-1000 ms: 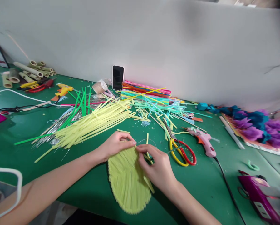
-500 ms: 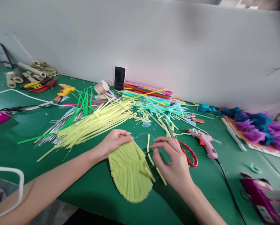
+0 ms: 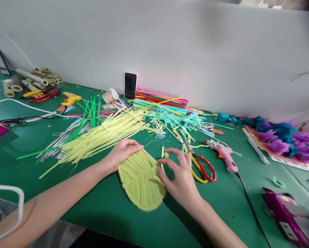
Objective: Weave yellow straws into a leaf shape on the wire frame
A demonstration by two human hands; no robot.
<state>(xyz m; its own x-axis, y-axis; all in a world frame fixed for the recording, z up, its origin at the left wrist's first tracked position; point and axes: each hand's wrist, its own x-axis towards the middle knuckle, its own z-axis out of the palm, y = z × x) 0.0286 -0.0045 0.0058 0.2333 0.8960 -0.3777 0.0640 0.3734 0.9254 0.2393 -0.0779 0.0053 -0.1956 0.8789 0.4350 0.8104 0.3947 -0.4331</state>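
Observation:
A flat yellow-green leaf made of pipe cleaners (image 3: 141, 182) is held over the table, its rounded end towards me. My left hand (image 3: 127, 153) is closed on its upper left corner. At the leaf's right edge, my right hand (image 3: 180, 175) pinches with thumb and a finger, the forefinger raised. A thin wire (image 3: 154, 141) arcs from near the left fingertips towards the right hand. Just behind the right fingers lies a short yellow pipe-cleaner piece (image 3: 162, 153), partly hidden. Scissors with red and yellow handles (image 3: 207, 168) rest beside my right hand.
Beyond my hands lie a heap of yellow pipe cleaners (image 3: 102, 134) and coloured bundles (image 3: 162, 100). A pink glue gun (image 3: 226, 156) is to the right, a yellow one (image 3: 71, 99) at left. A phone (image 3: 130, 86) leans on the wall. Purple flowers (image 3: 278, 146) lie far right.
My right hand has moved left to the leaf's edge, uncovering more of the scissors. The leaf has lifted slightly; loose strips by its right side are now hidden or gone from view.

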